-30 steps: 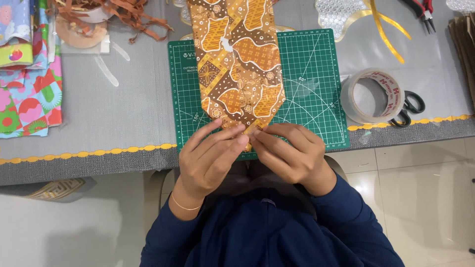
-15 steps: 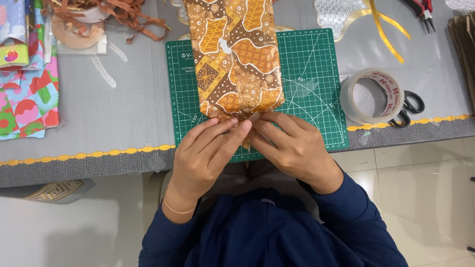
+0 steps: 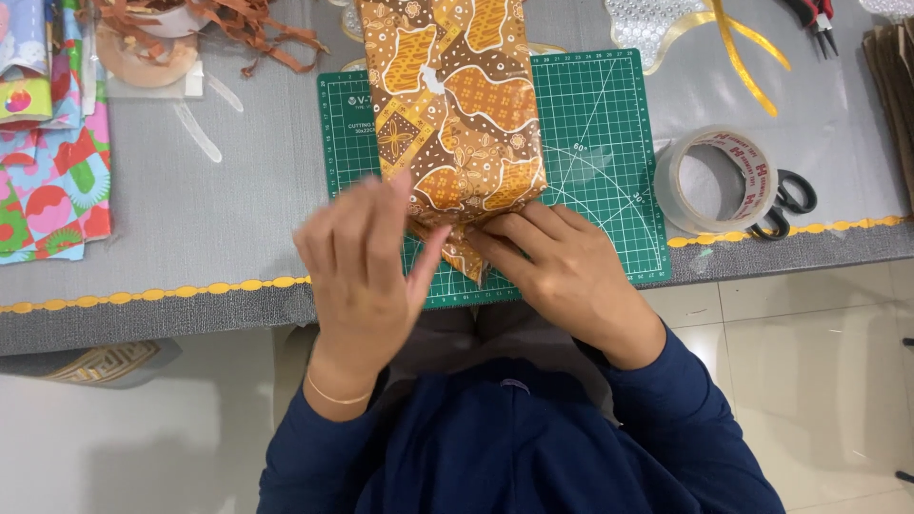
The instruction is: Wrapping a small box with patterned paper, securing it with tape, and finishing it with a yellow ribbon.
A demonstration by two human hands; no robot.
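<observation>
A box wrapped in brown and orange patterned paper [image 3: 457, 105] lies lengthwise on a green cutting mat [image 3: 595, 124]. Its near end is folded to a pointed flap [image 3: 465, 252] that hangs toward me. My right hand [image 3: 562, 276] presses flat on that flap at the box's near edge and holds it down. My left hand [image 3: 367, 262] is lifted just left of the flap, fingers spread, with nothing in it. A small piece of clear tape sits on the top of the wrapping.
A roll of clear tape [image 3: 719, 181] and black scissors [image 3: 790, 205] lie right of the mat. Colourful wrapping sheets [image 3: 52, 181] are at far left, brown paper shreds [image 3: 238, 24] at top left, yellow ribbon [image 3: 747, 57] and pliers [image 3: 814, 24] at top right. The table edge [image 3: 143, 297] runs near me.
The pointed flap has been folded in toward the box end. My left hand has let go of it and lifted away to the left; my right hand stays pressing the flap.
</observation>
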